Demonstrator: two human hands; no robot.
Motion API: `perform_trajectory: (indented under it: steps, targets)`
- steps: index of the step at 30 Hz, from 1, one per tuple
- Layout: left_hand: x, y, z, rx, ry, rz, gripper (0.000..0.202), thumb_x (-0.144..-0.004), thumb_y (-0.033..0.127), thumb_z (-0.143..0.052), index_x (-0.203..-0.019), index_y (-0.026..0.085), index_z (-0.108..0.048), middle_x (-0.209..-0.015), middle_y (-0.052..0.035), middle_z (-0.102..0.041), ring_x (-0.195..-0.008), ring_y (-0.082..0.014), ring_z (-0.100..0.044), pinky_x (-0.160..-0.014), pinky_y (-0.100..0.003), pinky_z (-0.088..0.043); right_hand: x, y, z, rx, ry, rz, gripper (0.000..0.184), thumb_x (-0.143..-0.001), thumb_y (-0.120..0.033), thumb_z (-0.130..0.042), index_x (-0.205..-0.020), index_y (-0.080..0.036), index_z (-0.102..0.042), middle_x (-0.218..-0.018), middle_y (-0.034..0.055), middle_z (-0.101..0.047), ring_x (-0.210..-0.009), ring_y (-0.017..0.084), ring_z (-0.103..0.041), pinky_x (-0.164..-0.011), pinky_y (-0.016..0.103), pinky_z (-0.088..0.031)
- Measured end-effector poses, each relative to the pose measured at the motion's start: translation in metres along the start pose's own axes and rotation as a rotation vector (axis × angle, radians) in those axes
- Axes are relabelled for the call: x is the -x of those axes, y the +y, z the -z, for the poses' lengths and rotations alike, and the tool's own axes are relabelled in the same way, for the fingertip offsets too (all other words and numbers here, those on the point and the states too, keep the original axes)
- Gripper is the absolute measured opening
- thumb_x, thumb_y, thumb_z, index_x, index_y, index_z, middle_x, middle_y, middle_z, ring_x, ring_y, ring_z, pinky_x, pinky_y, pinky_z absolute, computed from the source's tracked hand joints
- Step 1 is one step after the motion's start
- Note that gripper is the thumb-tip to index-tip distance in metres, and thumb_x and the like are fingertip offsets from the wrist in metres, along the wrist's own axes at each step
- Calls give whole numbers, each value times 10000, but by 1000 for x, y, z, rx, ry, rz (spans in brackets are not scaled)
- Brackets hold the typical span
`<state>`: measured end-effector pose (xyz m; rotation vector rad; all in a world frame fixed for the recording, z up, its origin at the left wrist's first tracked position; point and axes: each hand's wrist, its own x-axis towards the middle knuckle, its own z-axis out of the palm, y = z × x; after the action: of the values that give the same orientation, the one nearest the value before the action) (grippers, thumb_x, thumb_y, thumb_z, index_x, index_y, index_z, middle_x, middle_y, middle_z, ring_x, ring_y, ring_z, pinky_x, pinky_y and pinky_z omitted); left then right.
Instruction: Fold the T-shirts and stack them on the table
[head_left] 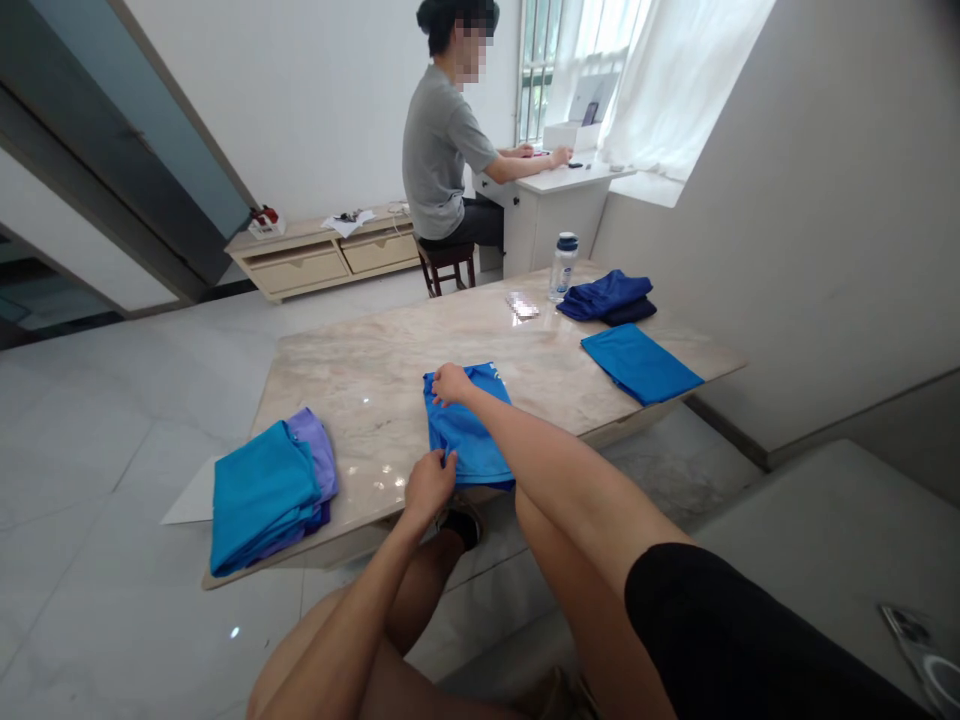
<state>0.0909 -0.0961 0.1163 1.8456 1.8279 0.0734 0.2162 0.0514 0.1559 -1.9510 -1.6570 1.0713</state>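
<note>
A blue garment [466,428] lies folded into a narrow strip on the marble table [375,385], right in front of me. My left hand [428,484] pinches its near left corner at the table's front edge. My right hand [451,384] reaches across and grips the far left corner, fingers closed on the cloth.
A stack of turquoise and purple clothes [268,490] sits at the table's left front corner. A folded blue piece [640,362], a dark blue pile [607,297], a water bottle [562,266] and a small packet [522,305] lie far right. Another person [450,150] sits at a white desk beyond.
</note>
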Motion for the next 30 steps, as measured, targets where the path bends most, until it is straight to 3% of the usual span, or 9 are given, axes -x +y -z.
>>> perform_trajectory:
  steps: [2,4,8,11,14,17,21,25,30]
  targets:
    - [-1,-5,8,-99,-15,39,410,-1117,417,-454,-1116,181,-790,-1195,-207,-819,-1157,-374,-771,-829,-368,-506,-3,4,8,7,-10,38,244,-1002,-159,-759,-1240,-131,-803,-966,93,-863,-796,197,-831,-726,222,-649]
    - [-1,-11,15,-227,-20,47,408,-1099,404,-459,-1122,180,-799,-1193,-220,-814,-1151,-398,-771,-839,-397,-529,-4,15,20,64,4,59,225,-980,-121,-759,-1196,-122,-823,-969,99,-864,-802,193,-828,-736,208,-639]
    - [-2,-19,26,-467,23,5,399,-1074,335,-455,-1151,133,-791,-1208,-269,-785,-1159,-435,-762,-888,-464,-563,-1,52,50,255,43,61,212,-946,-88,-739,-1127,-92,-849,-1074,166,-857,-1013,262,-827,-896,247,-617]
    - [-11,-22,33,-497,57,13,371,-1052,335,-532,-1270,106,-724,-1236,-271,-774,-1176,-422,-757,-912,-459,-572,3,83,67,384,74,60,250,-959,-101,-703,-1162,-91,-848,-1214,195,-831,-1169,301,-786,-978,266,-577]
    - [-31,-22,38,-411,89,-1,437,-1040,415,-607,-1362,123,-649,-1297,-242,-765,-1227,-403,-738,-923,-437,-573,6,107,75,480,63,76,267,-989,-123,-670,-1191,-102,-843,-1238,187,-825,-1186,307,-768,-981,271,-554]
    - [-57,-19,39,-262,115,32,447,-1078,492,-552,-1366,163,-645,-1322,-204,-772,-1263,-372,-726,-939,-418,-564,4,118,76,554,40,147,332,-1008,-151,-662,-1306,-122,-805,-1318,173,-798,-1254,307,-720,-1028,281,-522]
    - [-88,-12,34,-131,154,117,440,-1081,495,-557,-1358,172,-668,-1359,-185,-771,-1303,-376,-708,-965,-424,-554,-13,114,73,637,19,304,449,-1038,-196,-637,-1480,-164,-706,-1516,180,-676,-1440,328,-560,-1150,347,-451]
    - [-113,-7,21,-24,196,170,398,-1070,459,-595,-1338,181,-690,-1338,-177,-782,-1284,-368,-720,-965,-416,-554,-40,101,63,761,-25,407,480,-1077,-258,-594,-1550,-188,-642,-1553,180,-629,-1450,349,-505,-1161,409,-430]
    - [-147,-9,10,227,359,177,346,-1006,419,-706,-1245,172,-740,-1212,-178,-811,-1184,-336,-759,-949,-378,-555,-67,101,54,744,-18,371,389,-1043,-331,-677,-1393,-175,-744,-1481,208,-651,-1413,388,-504,-1146,449,-411]
